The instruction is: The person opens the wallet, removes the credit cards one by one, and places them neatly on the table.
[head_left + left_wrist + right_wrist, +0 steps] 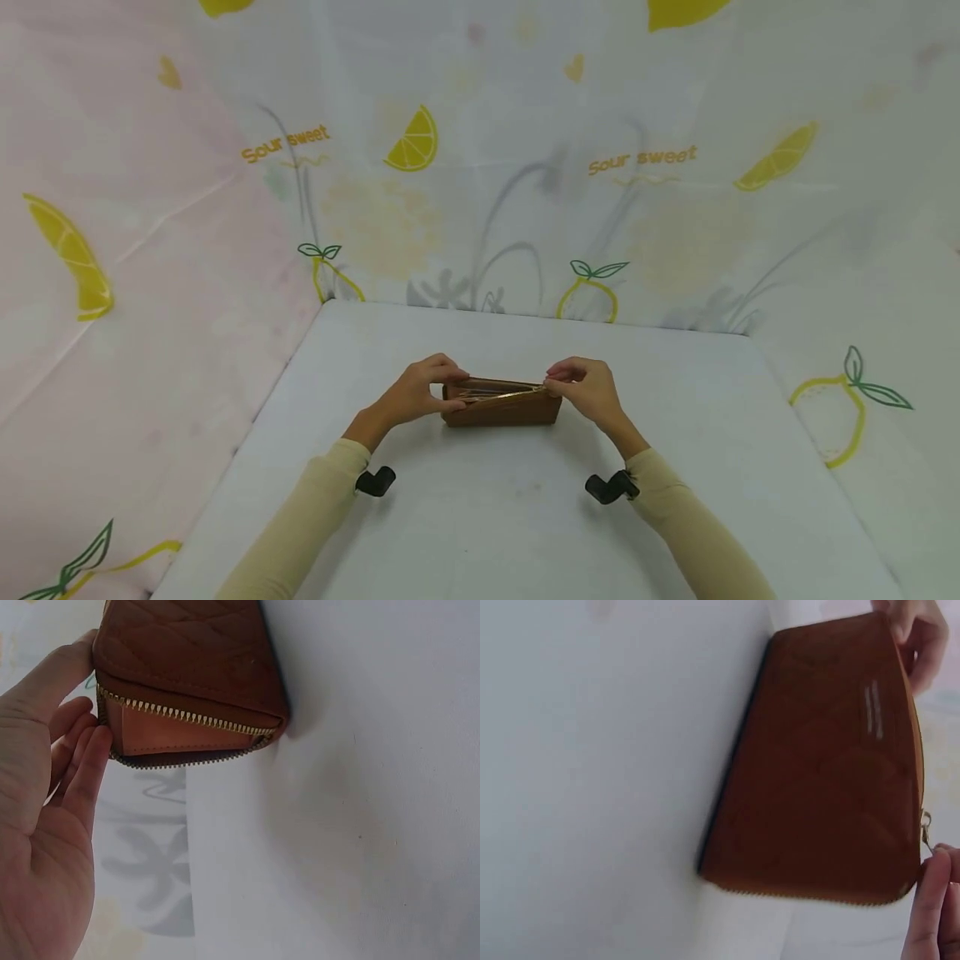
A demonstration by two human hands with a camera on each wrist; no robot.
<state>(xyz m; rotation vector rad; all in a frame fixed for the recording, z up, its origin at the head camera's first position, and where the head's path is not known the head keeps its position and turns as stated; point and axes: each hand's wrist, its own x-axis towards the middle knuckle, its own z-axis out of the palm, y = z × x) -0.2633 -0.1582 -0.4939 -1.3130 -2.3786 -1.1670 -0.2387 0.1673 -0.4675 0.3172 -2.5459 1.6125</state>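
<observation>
A brown zip-around wallet (501, 410) stands on its long edge on the white table, its zipped side facing up. Its top gapes, and in the left wrist view the gold zipper teeth (187, 715) lie parted at the left end. My left hand (420, 390) grips that end, thumb at the front wall and fingers behind. At the right end, the thumb and forefinger of my right hand (588, 387) pinch the small gold zipper pull (927, 834). Teeth along the wallet's right side are closed in the right wrist view.
The white table (480, 517) reaches back to a hanging cloth (480, 200) printed with lemons, which also rises on both sides. Black camera mounts (377, 481) sit at both wrists, beside the cream sleeves (307, 517).
</observation>
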